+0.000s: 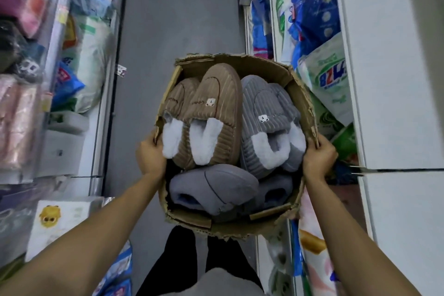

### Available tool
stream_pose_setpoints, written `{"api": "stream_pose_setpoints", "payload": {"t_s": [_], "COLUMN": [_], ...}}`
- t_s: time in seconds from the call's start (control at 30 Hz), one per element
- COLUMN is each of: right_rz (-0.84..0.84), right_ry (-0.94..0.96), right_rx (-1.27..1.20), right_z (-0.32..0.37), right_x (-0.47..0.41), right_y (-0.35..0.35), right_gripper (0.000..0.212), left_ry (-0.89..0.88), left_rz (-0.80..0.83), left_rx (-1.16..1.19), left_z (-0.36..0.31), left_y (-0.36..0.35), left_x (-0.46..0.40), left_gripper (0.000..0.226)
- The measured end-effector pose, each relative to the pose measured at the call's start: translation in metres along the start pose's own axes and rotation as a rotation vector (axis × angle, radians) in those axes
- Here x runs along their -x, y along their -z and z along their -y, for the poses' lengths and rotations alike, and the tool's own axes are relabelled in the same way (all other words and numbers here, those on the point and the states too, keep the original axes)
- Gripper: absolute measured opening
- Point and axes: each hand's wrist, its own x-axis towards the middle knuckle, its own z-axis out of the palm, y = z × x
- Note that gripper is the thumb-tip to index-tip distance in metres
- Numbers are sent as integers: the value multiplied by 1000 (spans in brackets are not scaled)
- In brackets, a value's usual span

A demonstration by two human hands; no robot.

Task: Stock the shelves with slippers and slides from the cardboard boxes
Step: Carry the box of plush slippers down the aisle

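Head view: carried box, torn rim at risk

Head view: your left hand (pixel 151 154) and right hand (pixel 318 157) each curl over opposite torn edges of the cardboard box (pixel 298 94), held above the aisle floor (pixel 182 19). Brown slippers (pixel 211 113), grey slippers (pixel 266 122) and a blue-grey pair (pixel 213 187) fill it. Likely fault: the ragged rim tears and the load tips. Packed shelves (pixel 355 60) crowd both sides.

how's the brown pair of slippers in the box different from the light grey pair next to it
The brown pair is tan and lies on the left side of the cardboard box; the light grey pair is grey and lies on the right. The brown pair's toes reach nearer the box's far wall. Both are ribbed, with white fleece lining and a small white bear patch.
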Motion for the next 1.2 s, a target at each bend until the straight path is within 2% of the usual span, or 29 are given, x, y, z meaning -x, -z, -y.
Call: {"api": "stream_pose_setpoints", "payload": {"t_s": [0.17,0.33,0.47,0.57,0.67,0.83,0.97,1.2], "right_rz": [96,203,275,292,314,364,188,-117], "right_ry": [-5,-4,-20,55,221,297,360,273], "right_rx": [20,53,48,7,18,-62,-87,-126], "right_z": [-9,-3,21,51,82,146,189,208], "right_x": [-3,1,11,22,36,76,130,237], "right_y": [8,20,35,53,71,110,151,225], "right_gripper": [17,22,36,46,46,47,37,36], "left_ry": [-9,-55,12,-31,-255,-712,-947,-1230], "left_rz": [49,197,391,303,230,432,676,1081], "left_rx": [-51,-46,45,63,9,-7,39,74], "left_z": [-8,-9,-21,-33,-63,-162,-220,-266], "left_y": [8,21,42,64,82,96,100,106], "left_x": [6,11,9,3,-4,14,44,126], "left_gripper": [39,12,32,38,32,33,37,36]}}
